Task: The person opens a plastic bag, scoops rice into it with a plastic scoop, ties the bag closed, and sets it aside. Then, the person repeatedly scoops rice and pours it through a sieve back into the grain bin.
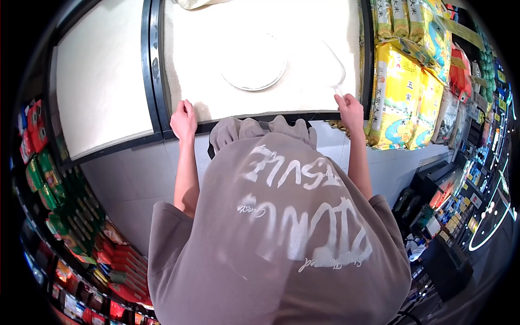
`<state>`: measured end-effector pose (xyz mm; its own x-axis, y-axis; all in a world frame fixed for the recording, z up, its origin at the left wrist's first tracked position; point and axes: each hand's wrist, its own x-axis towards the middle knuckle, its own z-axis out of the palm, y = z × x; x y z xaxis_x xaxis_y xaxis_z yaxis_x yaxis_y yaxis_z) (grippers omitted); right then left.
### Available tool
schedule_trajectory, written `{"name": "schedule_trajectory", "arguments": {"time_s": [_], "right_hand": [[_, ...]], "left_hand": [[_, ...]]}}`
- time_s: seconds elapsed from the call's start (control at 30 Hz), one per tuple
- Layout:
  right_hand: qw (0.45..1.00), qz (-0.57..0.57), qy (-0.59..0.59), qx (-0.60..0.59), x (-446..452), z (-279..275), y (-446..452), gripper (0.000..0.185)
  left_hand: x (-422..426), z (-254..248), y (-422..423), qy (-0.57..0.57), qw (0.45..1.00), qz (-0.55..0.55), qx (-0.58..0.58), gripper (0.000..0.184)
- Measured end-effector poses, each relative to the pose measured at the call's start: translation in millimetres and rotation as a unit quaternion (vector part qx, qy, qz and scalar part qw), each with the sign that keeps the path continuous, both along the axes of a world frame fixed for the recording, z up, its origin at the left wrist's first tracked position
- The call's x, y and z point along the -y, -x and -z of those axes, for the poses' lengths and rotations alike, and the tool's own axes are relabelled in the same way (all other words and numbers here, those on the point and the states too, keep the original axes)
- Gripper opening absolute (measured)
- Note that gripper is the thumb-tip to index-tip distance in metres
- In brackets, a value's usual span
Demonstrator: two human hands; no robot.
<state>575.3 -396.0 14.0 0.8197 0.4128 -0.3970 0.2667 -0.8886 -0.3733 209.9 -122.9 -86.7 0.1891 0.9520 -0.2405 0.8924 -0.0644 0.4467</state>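
My right hand (351, 111) is closed around the handle end of a pale scoop (340, 67), whose head lies over the white fill of a black-framed bin (265, 115). That fill looks like loose rice or flour; strong glare hides its grain. At the front left of the same bin is my left hand (184, 120), fingers drawn together above the rim. Whatever those fingers hold, if anything, is hidden. Between the hands, farther back, a round white dish (254, 67) rests on the fill, its near edge showing as a grey curve.
Left of the black divider (154, 70) stands a second bin of white fill (100, 81). Yellow rice bags (398, 95) are stacked at the right. Red and green packages (70, 233) line shelves at lower left. A pale bundle (200, 2) shows at the top edge.
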Motion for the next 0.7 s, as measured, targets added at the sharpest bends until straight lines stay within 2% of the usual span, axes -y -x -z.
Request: {"name": "schedule_trajectory", "arguments": {"time_s": [0.1,0.13,0.2,0.27,0.4,0.47,0.5,0.53,0.6,0.67,0.7], "right_hand": [[0.993,0.047,0.099,-0.053,20.4,16.8,-26.2,0.052],[0.993,0.048,0.100,-0.048,24.0,24.4,-33.2,0.052],[0.983,0.024,0.165,-0.081,29.9,35.6,-46.6,0.048],[0.974,0.066,0.130,-0.174,23.6,38.3,-46.9,0.049],[0.970,0.074,0.061,-0.222,-2.7,68.0,-45.7,0.047],[0.966,0.078,0.022,-0.245,-18.1,95.4,-52.0,0.044],[0.960,0.086,-0.013,-0.267,-22.7,107.6,-55.7,0.042],[0.958,0.084,-0.015,-0.272,-25.3,114.9,-58.7,0.042],[0.954,0.083,-0.057,-0.283,-30.5,126.2,-67.3,0.038],[0.957,0.063,-0.064,-0.274,-22.0,121.4,-73.7,0.040],[0.955,0.050,-0.086,-0.280,-12.0,116.9,-77.5,0.039]], "left_hand": [[2.0,-2.7,-1.2,-0.021,0.999,-0.012,0.038,0.019],[2.2,-7.3,-2.5,-0.015,0.999,-0.014,0.050,0.020],[1.9,3.7,2.6,-0.070,0.995,0.005,0.070,0.015],[3.9,2.8,0.5,-0.094,0.992,0.010,0.082,0.006],[0.7,12.0,6.9,-0.116,0.988,0.001,0.107,0.010],[2.3,5.9,8.7,-0.033,0.990,-0.007,0.137,0.010],[5.1,2.9,6.1,-0.051,0.980,-0.012,0.189,0.011],[10.8,-6.1,3.2,-0.054,0.981,-0.013,0.184,0.011],[25.4,-22.0,-7.3,0.067,0.962,0.020,0.265,0.014],[51.6,-39.3,-15.7,0.173,0.952,0.056,0.248,0.015],[66.5,-35.7,-11.3,0.190,0.945,0.071,0.255,0.015]]}}
